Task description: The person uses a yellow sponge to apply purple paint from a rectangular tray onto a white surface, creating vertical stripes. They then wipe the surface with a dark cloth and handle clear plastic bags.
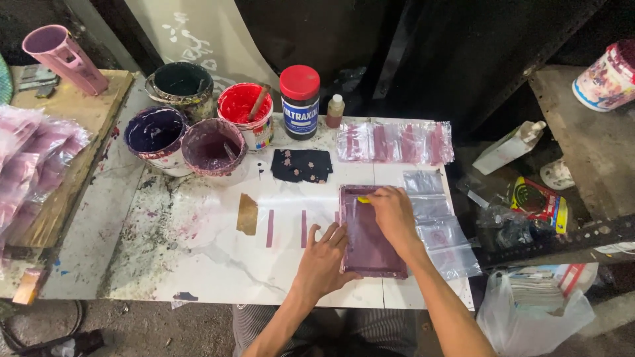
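Purple screen frame, left hand steadying, right hand pressing

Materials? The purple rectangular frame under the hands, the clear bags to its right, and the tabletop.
Purple rectangular frame: probably wood-edged mesh screen, matte, ink-coated; unsure. Clear bags: thin glossy plastic film, see-through, wrinkled. White tabletop: smooth, looks like laminate or stone, ink-stained.
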